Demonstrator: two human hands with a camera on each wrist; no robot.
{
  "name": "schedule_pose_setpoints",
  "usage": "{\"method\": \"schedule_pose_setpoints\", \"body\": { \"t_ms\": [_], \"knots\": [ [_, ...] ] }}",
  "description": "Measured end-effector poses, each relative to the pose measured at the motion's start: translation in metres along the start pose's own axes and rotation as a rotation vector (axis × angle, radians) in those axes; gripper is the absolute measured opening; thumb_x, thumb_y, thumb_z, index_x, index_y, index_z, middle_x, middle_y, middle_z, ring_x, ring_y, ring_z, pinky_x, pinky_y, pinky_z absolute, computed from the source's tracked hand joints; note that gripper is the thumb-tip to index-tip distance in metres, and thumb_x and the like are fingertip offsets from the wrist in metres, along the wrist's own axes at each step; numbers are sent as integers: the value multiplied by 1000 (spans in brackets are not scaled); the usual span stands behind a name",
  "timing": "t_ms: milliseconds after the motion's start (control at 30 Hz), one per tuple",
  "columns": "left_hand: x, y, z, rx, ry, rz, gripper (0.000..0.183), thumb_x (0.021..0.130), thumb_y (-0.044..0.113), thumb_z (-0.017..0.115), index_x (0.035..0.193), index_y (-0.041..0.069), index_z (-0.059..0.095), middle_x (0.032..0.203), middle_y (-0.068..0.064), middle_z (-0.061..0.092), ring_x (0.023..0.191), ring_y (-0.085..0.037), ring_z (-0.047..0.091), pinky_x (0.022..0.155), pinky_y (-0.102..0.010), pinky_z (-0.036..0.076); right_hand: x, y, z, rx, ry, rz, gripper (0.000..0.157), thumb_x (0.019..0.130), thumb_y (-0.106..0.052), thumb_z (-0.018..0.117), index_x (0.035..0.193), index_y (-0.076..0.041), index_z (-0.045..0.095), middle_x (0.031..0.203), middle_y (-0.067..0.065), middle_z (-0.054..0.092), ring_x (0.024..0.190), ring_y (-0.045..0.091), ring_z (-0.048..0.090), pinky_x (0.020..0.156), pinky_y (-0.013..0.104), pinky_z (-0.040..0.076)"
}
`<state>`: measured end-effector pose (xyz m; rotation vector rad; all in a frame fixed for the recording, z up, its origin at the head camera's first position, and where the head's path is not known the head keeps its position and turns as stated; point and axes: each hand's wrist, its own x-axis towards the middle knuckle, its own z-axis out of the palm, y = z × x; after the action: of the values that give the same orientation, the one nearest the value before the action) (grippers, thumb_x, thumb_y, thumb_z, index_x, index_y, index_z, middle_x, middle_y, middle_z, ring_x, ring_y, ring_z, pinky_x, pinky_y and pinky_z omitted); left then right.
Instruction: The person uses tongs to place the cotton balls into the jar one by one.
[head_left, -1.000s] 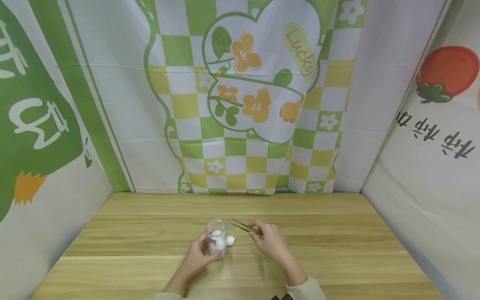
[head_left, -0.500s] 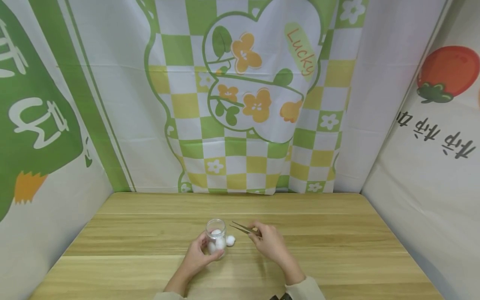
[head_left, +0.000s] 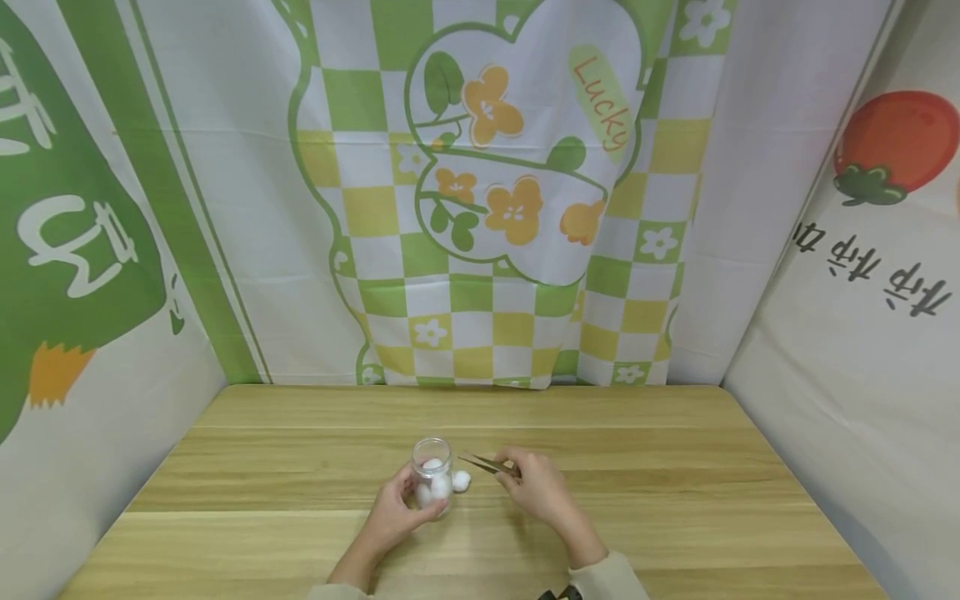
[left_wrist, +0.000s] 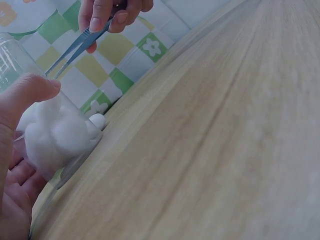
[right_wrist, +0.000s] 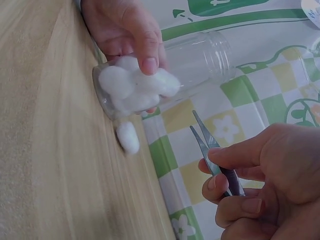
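My left hand (head_left: 397, 510) grips a clear glass jar (head_left: 432, 454) that stands upright and lidless on the table. Several white cotton balls (right_wrist: 130, 87) fill its lower half. One more cotton ball (head_left: 461, 481) lies on the table just right of the jar's base. My right hand (head_left: 536, 483) pinches a pair of metal tweezers (head_left: 483, 463) between thumb and fingers. Their tips point left toward the jar and are slightly apart, with nothing between them. In the right wrist view the tweezers (right_wrist: 210, 150) are held clear of the jar and the loose ball.
The wooden table (head_left: 675, 500) reaches back to a green and yellow checkered curtain (head_left: 495, 317). Printed cloth walls stand on the left (head_left: 187, 358) and right (head_left: 847, 400).
My right hand has lowered slightly, and the tweezers' tips have dropped a little toward the loose cotton ball. The left hand and the jar stay in place.
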<state>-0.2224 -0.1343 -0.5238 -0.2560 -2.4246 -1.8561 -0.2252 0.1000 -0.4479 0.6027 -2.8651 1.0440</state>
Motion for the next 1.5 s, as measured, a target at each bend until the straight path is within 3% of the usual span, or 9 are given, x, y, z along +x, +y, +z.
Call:
{"method": "schedule_pose_setpoints", "body": {
  "t_ms": [333, 833, 1200, 1500],
  "knots": [
    [1, 1, 2, 16, 35, -2, 65, 69, 7, 83, 128, 1, 56, 123, -15, 67, 109, -9, 62, 99, -19, 49, 1, 5, 4, -7, -15, 6, 19, 87, -9, 65, 105, -4, 67, 64, -1, 57, 50, 3, 40, 42, 14, 31],
    [0, 1, 2, 12, 37, -14, 65, 69, 9, 83, 128, 2, 57, 123, -14, 67, 114, -24, 64, 100, -21, 49, 1, 14, 14, 30, -76, 57, 20, 88, -9, 65, 107, -3, 66, 71, 4, 64, 48, 5, 44, 43, 17, 36],
    [0, 0, 1, 16, 31, -8, 65, 70, 10, 83, 129, 3, 56, 123, -14, 67, 116, -28, 63, 102, -26, 50, -1, 16, 16, 31, -85, 80, 20, 88, -9, 64, 107, -2, 66, 70, 3, 61, 44, 5, 42, 40, 15, 34],
    [0, 0, 2, 24, 33, 0, 64, 70, 9, 83, 127, 2, 57, 122, -14, 68, 112, -21, 64, 99, -21, 50, 0, 18, 21, 36, -80, 99, 19, 86, -7, 65, 104, -2, 66, 77, 6, 64, 53, 7, 47, 44, 17, 37]
  ]
}}
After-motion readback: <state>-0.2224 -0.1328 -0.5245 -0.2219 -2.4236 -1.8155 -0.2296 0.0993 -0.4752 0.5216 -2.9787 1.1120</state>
